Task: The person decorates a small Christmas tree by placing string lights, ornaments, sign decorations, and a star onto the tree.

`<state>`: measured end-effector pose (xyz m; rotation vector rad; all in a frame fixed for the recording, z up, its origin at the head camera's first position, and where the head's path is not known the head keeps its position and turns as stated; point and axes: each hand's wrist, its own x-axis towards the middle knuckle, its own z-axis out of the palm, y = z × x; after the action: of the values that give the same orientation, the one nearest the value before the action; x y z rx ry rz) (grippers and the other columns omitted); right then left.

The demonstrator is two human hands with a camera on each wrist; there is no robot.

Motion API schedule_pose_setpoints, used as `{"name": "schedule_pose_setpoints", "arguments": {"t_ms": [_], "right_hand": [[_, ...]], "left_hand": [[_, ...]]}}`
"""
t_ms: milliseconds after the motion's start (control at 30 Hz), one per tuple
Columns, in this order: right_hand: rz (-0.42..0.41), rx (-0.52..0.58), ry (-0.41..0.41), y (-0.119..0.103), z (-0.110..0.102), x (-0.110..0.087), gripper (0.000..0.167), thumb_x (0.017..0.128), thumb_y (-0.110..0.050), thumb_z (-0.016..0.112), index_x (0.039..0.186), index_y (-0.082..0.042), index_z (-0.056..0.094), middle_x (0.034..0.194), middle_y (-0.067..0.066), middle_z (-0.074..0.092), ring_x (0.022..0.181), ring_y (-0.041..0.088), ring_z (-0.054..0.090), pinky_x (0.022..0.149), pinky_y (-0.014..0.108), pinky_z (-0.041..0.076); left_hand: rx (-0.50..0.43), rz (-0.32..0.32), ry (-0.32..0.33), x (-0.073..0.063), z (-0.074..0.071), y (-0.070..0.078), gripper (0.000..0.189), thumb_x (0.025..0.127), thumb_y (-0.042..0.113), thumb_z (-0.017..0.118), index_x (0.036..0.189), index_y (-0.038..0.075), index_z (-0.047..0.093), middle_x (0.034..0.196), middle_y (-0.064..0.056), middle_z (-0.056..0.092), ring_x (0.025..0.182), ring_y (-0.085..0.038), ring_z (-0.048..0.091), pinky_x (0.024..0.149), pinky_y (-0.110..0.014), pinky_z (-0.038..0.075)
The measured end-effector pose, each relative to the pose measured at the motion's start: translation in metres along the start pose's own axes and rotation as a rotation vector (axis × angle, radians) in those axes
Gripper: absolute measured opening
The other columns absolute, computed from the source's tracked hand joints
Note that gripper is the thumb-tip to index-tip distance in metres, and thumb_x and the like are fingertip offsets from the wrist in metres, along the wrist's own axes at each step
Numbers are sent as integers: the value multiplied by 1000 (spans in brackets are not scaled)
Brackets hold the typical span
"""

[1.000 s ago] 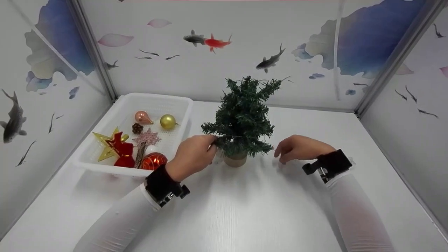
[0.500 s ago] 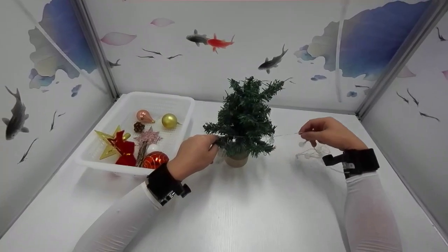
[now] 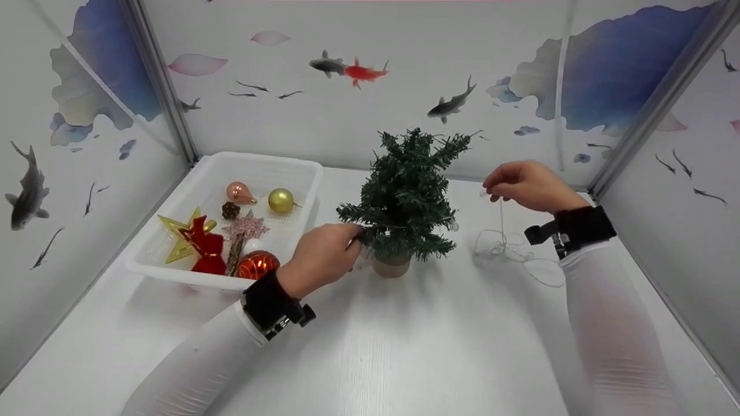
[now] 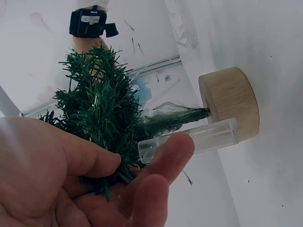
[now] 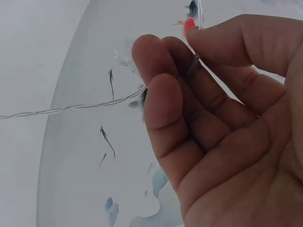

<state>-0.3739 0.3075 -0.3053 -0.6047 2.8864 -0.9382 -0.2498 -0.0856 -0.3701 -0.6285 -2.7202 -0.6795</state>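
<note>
A small green Christmas tree (image 3: 407, 190) stands upright on its round wooden base (image 4: 236, 99). At its lower left branch is my left hand (image 3: 324, 251), thumb and fingers pinching the greenery. A clear plastic case (image 4: 218, 135) lies against those fingers in the left wrist view, beside the trunk. To the right of the tree, my right hand (image 3: 535, 185) is raised and pinches a thin string of fairy lights (image 5: 61, 110). Its wire hangs from the fingertips to a loose tangle on the table. What exactly sits under the left thumb is hidden.
A white plastic basket (image 3: 315, 185) stands at the left. Inside lie a gold bauble (image 3: 281, 200), a red patterned bauble (image 3: 258, 265), a gold star (image 3: 179, 248), a red bow (image 3: 209, 254) and other ornaments. Printed white walls enclose the table (image 3: 376, 358) on three sides.
My right hand has moved from beside the tree out to the right, drawing the light string taut, then upward and slightly back left. The left hand has stayed at the branch.
</note>
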Motion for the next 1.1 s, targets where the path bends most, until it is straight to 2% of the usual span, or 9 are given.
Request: {"name": "schedule_pose_setpoints", "arguments": {"t_ms": [100, 200, 433, 600, 733, 800, 900, 1000, 1100], "right_hand": [[-18, -31, 13, -4, 2, 11, 14, 95, -28, 60, 100, -22, 72, 92, 2, 74, 85, 15, 66, 74, 26, 51], [-46, -56, 67, -10, 9, 22, 17, 93, -34, 64, 99, -20, 73, 89, 3, 73, 82, 14, 66, 72, 25, 49], [-123, -41, 186, -24, 36, 43, 15, 89, -25, 69, 99, -15, 72, 92, 3, 72, 84, 15, 65, 77, 30, 51], [-147, -23, 222, -25, 51, 52, 17, 90, -23, 68, 104, -13, 69, 101, 5, 69, 92, 20, 64, 83, 38, 50], [-130, 24, 198, -29, 57, 56, 21, 91, -24, 67, 104, -8, 65, 107, 7, 69, 98, 24, 66, 87, 41, 51], [-113, 57, 176, -31, 59, 59, 21, 91, -20, 66, 103, -4, 62, 110, 8, 69, 100, 25, 66, 89, 41, 51], [-107, 89, 140, -35, 62, 63, 18, 90, -12, 61, 106, -2, 61, 114, 11, 69, 104, 27, 67, 90, 39, 52], [-116, 82, 128, -38, 63, 68, 22, 87, -4, 56, 107, -1, 64, 111, 12, 71, 103, 26, 68, 91, 38, 52], [-127, 39, 139, -43, 63, 71, 24, 83, -1, 53, 100, -3, 69, 88, 9, 70, 79, 22, 65, 79, 33, 51]], "left_hand": [[0, -6, -7, 0, 0, 0, 20, 93, 18, 49, 75, 22, 57, 54, 16, 55, 56, -9, 54, 51, -30, 41], [0, -10, -18, 0, 0, 0, 19, 93, 18, 48, 76, 22, 57, 55, 16, 55, 58, -9, 55, 52, -31, 41], [4, -3, -23, 0, 0, -2, 17, 93, 18, 49, 81, 23, 61, 59, 14, 57, 58, -9, 54, 52, -30, 40], [20, -36, -95, -2, -5, -2, 15, 90, 27, 57, 99, 21, 68, 84, 7, 68, 67, -12, 57, 53, -32, 43], [31, -109, -189, -5, -24, -2, 33, 88, 33, 61, 117, 18, 65, 108, 2, 70, 92, -17, 65, 69, -38, 52], [29, -132, -198, -4, -35, -3, 35, 89, 31, 58, 121, 16, 64, 113, 1, 69, 100, -19, 65, 77, -40, 53], [8, -149, -148, 4, -49, -7, 29, 93, 26, 53, 116, 15, 67, 110, 0, 70, 94, -18, 67, 78, -39, 53], [-15, -173, -88, 21, -57, -14, 26, 97, 26, 49, 110, 15, 68, 101, 1, 71, 82, -16, 66, 75, -37, 53], [-57, -203, -73, 46, -58, -22, 27, 99, 29, 44, 107, 16, 67, 95, 3, 67, 77, -15, 62, 73, -36, 50]]}}
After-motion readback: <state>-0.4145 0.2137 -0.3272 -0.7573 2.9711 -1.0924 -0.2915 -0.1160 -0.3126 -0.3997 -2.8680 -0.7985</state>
